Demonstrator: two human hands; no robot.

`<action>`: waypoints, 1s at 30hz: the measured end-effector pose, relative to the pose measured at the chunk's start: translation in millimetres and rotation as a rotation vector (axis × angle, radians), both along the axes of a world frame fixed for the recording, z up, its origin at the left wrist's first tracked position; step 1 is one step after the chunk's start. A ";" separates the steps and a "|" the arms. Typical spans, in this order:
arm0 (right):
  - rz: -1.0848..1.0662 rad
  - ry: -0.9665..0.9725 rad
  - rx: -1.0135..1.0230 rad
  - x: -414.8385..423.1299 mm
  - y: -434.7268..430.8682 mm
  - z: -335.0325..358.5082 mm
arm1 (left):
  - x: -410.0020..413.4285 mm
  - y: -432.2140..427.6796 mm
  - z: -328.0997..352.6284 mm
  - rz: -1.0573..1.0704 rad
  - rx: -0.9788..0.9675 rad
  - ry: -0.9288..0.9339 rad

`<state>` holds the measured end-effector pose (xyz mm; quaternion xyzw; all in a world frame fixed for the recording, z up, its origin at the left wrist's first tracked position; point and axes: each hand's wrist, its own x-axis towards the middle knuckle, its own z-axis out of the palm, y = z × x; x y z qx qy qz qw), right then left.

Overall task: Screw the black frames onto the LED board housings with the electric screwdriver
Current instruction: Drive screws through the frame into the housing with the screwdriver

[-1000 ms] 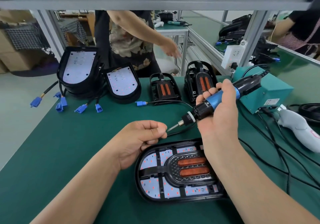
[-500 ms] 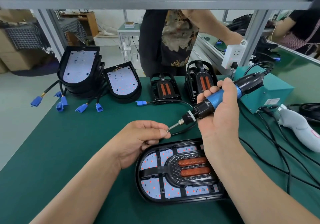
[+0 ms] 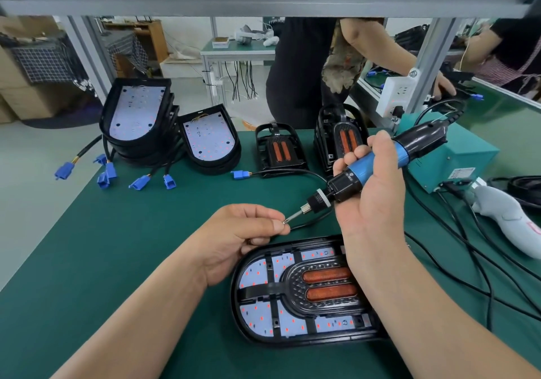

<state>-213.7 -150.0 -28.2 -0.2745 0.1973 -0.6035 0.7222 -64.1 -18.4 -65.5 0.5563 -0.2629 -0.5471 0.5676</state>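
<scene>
The person at the bench point(image 3: 117, 247) is loading the driver, not yet driving. The right hand point(image 3: 371, 203) is gripping the electric screwdriver point(image 3: 364, 164), fingers wrapped round its blue-and-black barrel, and is holding it tilted in the air with the bit point(image 3: 294, 217) pointing down and to the left. The left hand point(image 3: 240, 235) is curled, thumb and forefinger pinching what looks like a small screw point(image 3: 284, 222) right at the tip of the bit. It is too tiny for me to say whether it is seated.

Just below both hands, the LED board housing point(image 3: 237, 296) is lying flat on the bench. The black frame point(image 3: 292, 276) is sitting inside it over the white board, and the right wrist is hiding the housing's right end. I cannot make out any screw heads in the frame, so I cannot say how far the fastening has got.

Next, I reckon, the pinching fingers need to let go once the screw is clinging to the bit. The driver then needs tipping upright over one of the frame's holes, with the housing steadied so the screw goes in straight.
</scene>
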 end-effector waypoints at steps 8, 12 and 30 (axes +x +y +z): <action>0.019 0.070 -0.107 -0.9 6.2 7.4 | -3.2 1.2 -0.7 0.061 -0.003 0.011; 0.026 0.061 -0.050 -4.9 4.2 7.5 | -6.3 -0.4 -1.0 0.093 -0.012 -0.011; 0.052 0.073 0.129 -9.8 -5.4 -6.5 | -2.8 0.6 -0.4 0.074 -0.037 -0.086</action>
